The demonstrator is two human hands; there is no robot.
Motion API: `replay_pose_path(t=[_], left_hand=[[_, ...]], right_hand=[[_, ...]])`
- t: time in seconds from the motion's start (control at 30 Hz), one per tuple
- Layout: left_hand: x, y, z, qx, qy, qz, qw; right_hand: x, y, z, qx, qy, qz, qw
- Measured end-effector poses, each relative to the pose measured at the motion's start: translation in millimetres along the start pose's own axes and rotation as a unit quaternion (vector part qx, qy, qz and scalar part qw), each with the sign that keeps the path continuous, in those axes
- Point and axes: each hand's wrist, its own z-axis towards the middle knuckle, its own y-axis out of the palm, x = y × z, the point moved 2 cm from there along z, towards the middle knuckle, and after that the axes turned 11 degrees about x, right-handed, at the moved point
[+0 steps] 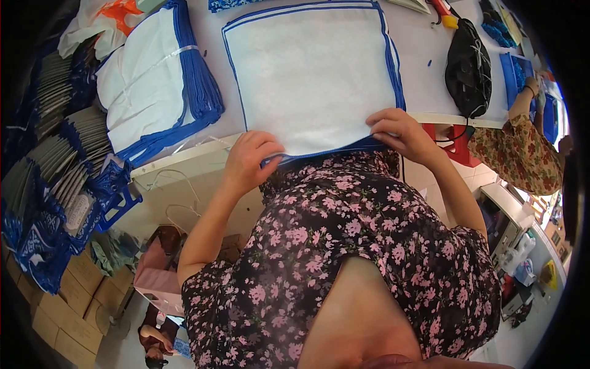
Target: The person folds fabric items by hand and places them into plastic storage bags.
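A square white cloth with blue edging lies in front of me, on top of other blue-edged layers that show at its sides. Its near edge hangs slightly over the table's front edge. My left hand pinches the near left corner between thumb and fingers. At the near right corner, my right hand grips the same edge, fingers bent. To the left lies a tied bundle of folded white cloths with blue borders, bound with a thin pale band.
Stacked blue packages with grey cards stand at the far left, beside a white plastic bag. A black drawstring bag lies on the table's right. Another person's arm reaches in at the right. Cardboard boxes are stacked at lower left.
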Motion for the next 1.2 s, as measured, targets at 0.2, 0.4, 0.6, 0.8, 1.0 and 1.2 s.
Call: replay_pose_path(t=[0.2,0.4,0.6,0.8,1.0,1.2], left_hand=[[-14.8,-1.9,2.8,0.123,-0.076,0.014,0.989],[-1.4,-28.7,-2.4,0.173,-0.093,0.025,0.98],[19.6,-30.8,-22.4,0.04,-0.105,0.013,0.994],[-5.6,-10.6,27.4,0.281,-0.287,-0.202,0.893],[-9.0,4.0,68.6,0.394,-0.273,-0.128,0.868],[-1.9,7.3,49.3,0.372,-0.313,-0.033,0.873]], right_hand=[[17.7,-2.7,6.5,0.05,0.235,0.058,0.969],[2.0,-20.4,-13.9,0.099,0.0,-0.11,0.989],[-26.1,-28.0,-39.8,0.03,0.073,-0.114,0.99],[20.5,-42.6,6.2,0.192,0.369,0.158,0.896],[43.0,-27.3,30.4,0.341,0.324,0.256,0.845],[26.9,-13.8,24.1,0.34,0.311,0.009,0.887]])
